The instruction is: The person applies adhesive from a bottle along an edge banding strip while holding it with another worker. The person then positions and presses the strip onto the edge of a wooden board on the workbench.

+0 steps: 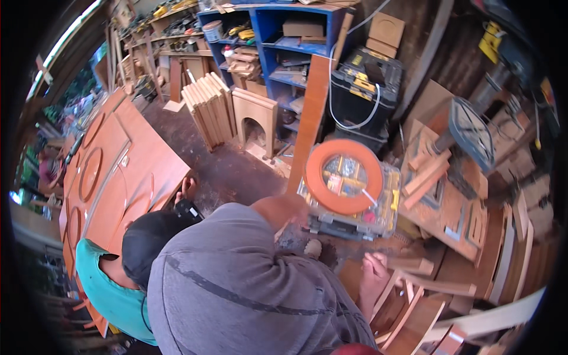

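My left forearm, in a grey sleeve, reaches across toward the right. Its hand [298, 214] is blurred, so its fingers do not show. A long reddish-brown board [310, 118] runs up from beside this hand, but I cannot tell whether I hold it. A flat orange-brown ring [315, 171] lies on a clear-lidded organizer case [387, 189] just beyond. My right hand [375, 271] is closed, fingers curled, beside a slatted wooden frame [402, 307]. Whatever it may hold is hidden. A pale shaft [369, 197] crosses the ring's lower right edge.
At left, a co-worker in a teal shirt [100, 284] and black cap leans by a large orange-brown panel [148, 160] carrying rings. Wooden pieces [207, 112] stand on the floor. Blue shelves [260, 35], black toolboxes [367, 89] and a workbench machine [473, 133] stand beyond.
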